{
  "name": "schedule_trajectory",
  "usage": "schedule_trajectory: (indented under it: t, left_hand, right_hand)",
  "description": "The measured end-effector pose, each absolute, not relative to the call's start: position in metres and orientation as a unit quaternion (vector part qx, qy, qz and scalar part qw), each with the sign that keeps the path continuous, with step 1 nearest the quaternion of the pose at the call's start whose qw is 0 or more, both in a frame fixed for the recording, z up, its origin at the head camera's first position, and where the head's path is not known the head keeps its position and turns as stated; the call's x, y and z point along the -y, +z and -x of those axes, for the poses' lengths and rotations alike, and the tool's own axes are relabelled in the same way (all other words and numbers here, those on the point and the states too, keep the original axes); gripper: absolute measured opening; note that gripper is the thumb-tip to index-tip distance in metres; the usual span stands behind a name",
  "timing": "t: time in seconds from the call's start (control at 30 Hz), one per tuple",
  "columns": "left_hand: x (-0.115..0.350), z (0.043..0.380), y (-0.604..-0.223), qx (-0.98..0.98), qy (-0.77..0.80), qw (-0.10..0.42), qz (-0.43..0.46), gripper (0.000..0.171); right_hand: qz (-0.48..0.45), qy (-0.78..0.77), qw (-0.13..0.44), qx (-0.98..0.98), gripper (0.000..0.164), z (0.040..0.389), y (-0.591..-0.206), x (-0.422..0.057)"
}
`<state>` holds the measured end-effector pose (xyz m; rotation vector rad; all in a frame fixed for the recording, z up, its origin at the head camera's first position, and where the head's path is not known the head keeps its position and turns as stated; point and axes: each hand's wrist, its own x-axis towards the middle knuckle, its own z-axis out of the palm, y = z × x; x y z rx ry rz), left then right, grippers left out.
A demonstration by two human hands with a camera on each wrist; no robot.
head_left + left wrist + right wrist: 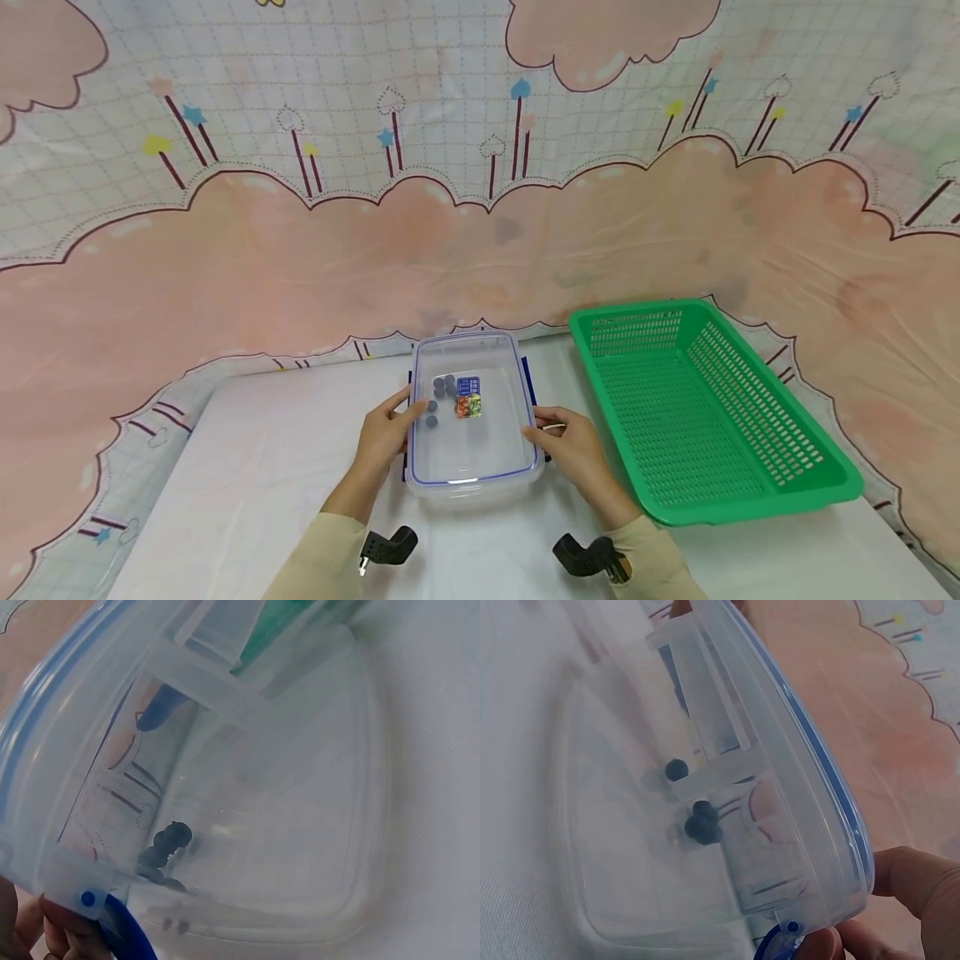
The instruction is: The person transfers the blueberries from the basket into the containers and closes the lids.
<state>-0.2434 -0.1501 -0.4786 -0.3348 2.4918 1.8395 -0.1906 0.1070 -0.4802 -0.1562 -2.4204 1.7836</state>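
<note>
A clear plastic food container with a blue-lined lid stands upright on the white table. Several small, dark, round berry-like pieces lie inside, toward its left side; in the right wrist view some dark pieces are clustered. The left hand holds the left side, its thumb on the lid's edge. On the opposite side the right hand grips the rim between thumb and fingers. A blue latch sticks outward beside the left fingers; another blue latch is beside the right fingers.
To the right stands a large green slatted basket, close to the right forearm. White cloth covers the table. Behind it hangs a patterned cloth backdrop with cloud shapes.
</note>
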Motion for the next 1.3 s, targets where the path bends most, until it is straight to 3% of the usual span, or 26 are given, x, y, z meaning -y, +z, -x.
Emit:
schedule_trajectory:
  t: [0.23,0.43,0.67,0.83,1.1,1.3]
  left_hand:
    - [0.155,0.244,-0.475,-0.836,0.543,0.010,0.080,0.059]
    - [0.170,0.239,-0.474,-0.865,0.499,-0.030,0.056,0.061]
    - [0.175,0.228,-0.493,-0.854,0.513,0.059,0.059,0.082]
    - [0.176,0.224,-0.496,-0.831,0.547,0.069,0.068,0.085]
    - [0.179,0.222,-0.491,-0.846,0.531,0.002,0.059,0.080]
    - [0.176,0.221,-0.483,-0.850,0.523,-0.020,0.055,0.079]
  right_hand:
    - [0.051,0.588,0.070,0.804,0.039,0.194,-0.482,-0.110]
    - [0.091,0.563,0.054,0.820,0.064,0.200,-0.483,-0.110]
    - [0.105,0.557,-0.023,0.824,0.088,0.204,-0.484,-0.108]
    - [0.099,0.566,-0.017,0.818,0.087,0.206,-0.484,-0.107]
    - [0.074,0.549,0.060,0.830,0.079,0.207,-0.479,-0.102]
    - [0.062,0.530,0.094,0.841,0.068,0.209,-0.478,-0.098]
